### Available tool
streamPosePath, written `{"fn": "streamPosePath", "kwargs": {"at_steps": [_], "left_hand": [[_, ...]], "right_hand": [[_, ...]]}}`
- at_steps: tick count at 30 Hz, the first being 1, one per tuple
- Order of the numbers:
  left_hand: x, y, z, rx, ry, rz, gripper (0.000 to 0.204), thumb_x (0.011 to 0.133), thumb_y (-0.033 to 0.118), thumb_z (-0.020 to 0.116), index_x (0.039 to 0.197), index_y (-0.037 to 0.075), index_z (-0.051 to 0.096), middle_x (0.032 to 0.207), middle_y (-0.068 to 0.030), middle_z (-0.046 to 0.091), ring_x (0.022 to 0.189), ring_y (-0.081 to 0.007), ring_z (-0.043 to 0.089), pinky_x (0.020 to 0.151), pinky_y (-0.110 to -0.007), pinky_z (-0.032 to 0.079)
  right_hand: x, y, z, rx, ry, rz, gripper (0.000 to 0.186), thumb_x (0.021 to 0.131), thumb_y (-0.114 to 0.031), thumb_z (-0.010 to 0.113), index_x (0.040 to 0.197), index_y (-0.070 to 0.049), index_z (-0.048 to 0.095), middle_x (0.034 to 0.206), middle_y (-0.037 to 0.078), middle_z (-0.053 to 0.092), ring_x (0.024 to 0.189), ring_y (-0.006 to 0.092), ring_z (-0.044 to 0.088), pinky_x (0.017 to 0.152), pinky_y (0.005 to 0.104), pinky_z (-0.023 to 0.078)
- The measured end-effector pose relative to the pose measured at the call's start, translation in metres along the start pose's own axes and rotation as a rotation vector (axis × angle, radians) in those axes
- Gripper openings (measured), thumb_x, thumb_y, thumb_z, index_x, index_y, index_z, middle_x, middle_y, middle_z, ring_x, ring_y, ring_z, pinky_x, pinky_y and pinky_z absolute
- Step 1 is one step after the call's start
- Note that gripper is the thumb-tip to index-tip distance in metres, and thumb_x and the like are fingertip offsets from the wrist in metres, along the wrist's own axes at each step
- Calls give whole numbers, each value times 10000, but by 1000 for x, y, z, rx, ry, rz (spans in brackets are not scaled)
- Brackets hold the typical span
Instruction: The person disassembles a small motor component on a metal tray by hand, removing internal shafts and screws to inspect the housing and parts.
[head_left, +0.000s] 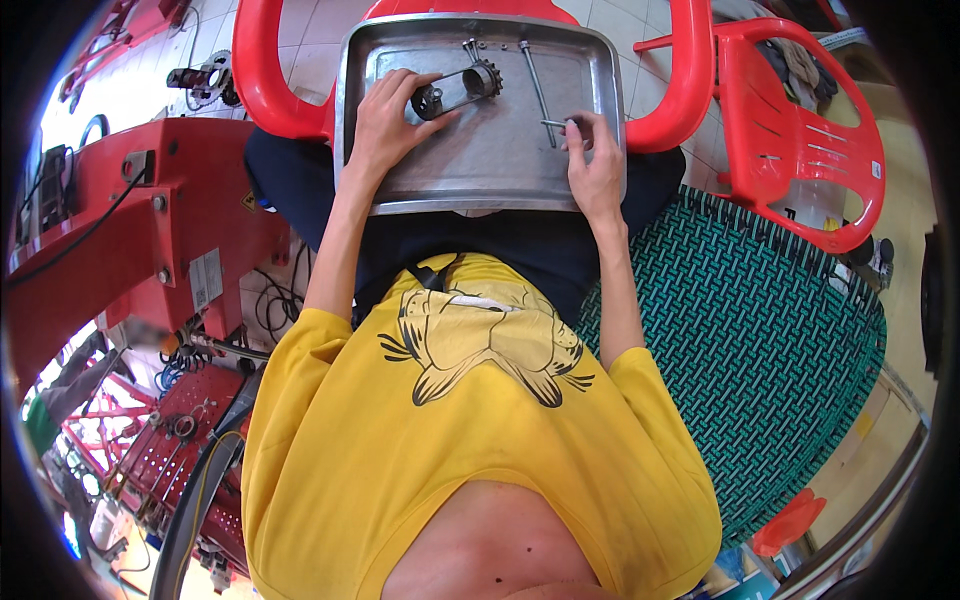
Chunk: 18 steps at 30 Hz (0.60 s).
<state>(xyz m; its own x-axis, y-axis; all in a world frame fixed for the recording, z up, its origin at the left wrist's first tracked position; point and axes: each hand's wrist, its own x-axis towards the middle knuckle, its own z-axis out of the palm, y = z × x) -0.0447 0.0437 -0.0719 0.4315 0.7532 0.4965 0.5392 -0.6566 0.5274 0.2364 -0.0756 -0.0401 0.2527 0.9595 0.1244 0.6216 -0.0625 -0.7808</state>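
A metal tray [482,181] rests across my lap and the red chair. My left hand [392,122] grips one end of a dark metal assembly [432,100], two round parts joined by a narrow body, with a toothed sprocket [484,79] at its far end. My right hand [590,160] pinches a short steel rod [550,123] at the tray's right side, over the lower end of a long bolt [533,80] lying there. Small bolts and nuts [471,49] lie near the tray's back edge.
A red plastic chair [668,110] stands under the tray, another red chair [800,150] at right. A green woven seat [730,360] is at lower right. Red machinery [140,230], black cables and a perforated red panel [180,450] fill the left, with a chainring [210,80] on the floor.
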Motion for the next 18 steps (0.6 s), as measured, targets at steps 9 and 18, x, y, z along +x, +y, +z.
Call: {"fn": "streamPosePath", "kwargs": {"at_steps": [9, 18], "left_hand": [[3, 13, -7, -186, -59, -110, 544, 806, 167, 915, 1287, 48, 690, 1143, -137, 683, 1036, -286, 687, 908, -392, 541], [16, 61, -15, -134, -192, -67, 588, 826, 123, 898, 1356, 34, 659, 1163, -139, 679, 1080, -291, 667, 957, -386, 518]], "right_hand": [[-17, 4, -11, -29, 82, 35, 222, 1056, -204, 636, 1153, -5, 653, 987, 198, 723, 904, 345, 724, 813, 429, 557], [-25, -6, -14, 15, 193, -18, 162, 1024, -158, 651, 1138, -47, 618, 995, 197, 703, 901, 423, 699, 764, 492, 547]]}}
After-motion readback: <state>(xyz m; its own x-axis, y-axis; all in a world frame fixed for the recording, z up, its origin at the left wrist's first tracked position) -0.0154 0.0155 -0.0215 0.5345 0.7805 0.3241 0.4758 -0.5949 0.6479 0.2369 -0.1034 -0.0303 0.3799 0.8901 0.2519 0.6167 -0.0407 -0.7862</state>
